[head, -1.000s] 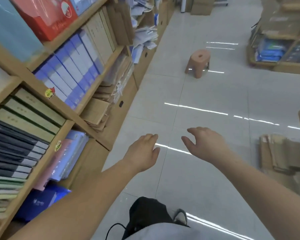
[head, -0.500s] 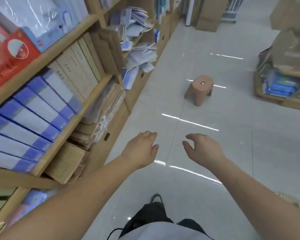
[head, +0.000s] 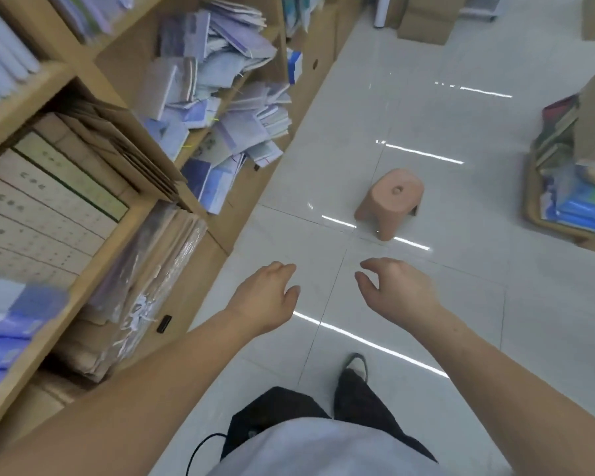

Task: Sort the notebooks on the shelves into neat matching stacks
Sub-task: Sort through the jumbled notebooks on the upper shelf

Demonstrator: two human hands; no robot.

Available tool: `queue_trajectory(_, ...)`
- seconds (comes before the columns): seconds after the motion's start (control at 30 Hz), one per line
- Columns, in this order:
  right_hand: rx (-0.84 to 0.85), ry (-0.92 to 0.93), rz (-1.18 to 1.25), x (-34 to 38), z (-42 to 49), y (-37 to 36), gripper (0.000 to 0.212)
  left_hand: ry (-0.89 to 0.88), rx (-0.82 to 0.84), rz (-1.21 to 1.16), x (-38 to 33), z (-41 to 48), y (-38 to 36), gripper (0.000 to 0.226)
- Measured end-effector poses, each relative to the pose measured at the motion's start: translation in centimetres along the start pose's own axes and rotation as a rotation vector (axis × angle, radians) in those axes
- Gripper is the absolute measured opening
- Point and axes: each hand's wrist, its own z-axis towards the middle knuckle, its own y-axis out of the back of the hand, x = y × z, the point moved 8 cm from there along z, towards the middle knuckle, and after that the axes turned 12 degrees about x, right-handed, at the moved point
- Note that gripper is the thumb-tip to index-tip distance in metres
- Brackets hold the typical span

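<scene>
A person's left hand (head: 267, 297) and right hand (head: 397, 290) hang empty with fingers loosely curled above the tiled floor (head: 409, 132), one stool (head: 390, 201) ahead, jumbled notebooks (head: 227, 108) filling the shelves (head: 83, 269) at left.

Notebooks (head: 220, 97) jumbled on the shelves (head: 124, 60)
Thin, with pale blue, lilac and white covers, they lie in loose slanting heaps on two levels, left of the stool (head: 390, 201). Some overhang the shelf edges, and a few blue ones lean at the bottom.
</scene>
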Motion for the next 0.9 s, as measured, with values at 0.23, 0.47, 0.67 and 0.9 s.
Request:
queue_trajectory(0.23, 0.058, 0.038, 0.011, -2.6, 14.1, 10.2, 0.041, 0.073, -0.049, -0.104, -0.7, 11.6, 9.2, 0.053)
queue_trajectory(0.47, 0.103, 0.090, 0.014, -0.9, 30.5, 17.7, 0.037, 0.131, -0.087, -0.149, 2.1, 24.9, 18.1, 0.053)
queue_trajectory(0.67, 0.176, 0.146, -0.036, 3.6, 44.5, 24.9, 0.037, 0.220, -0.122, -0.232, 6.2, 34.8, 27.3, 0.049)
queue_trajectory(0.9, 0.209, 0.400, -0.117, 14.6, 57.4, 30.8, 0.032, 0.320, -0.269, -0.323, 12.7, 39.5, 36.9, 0.066)
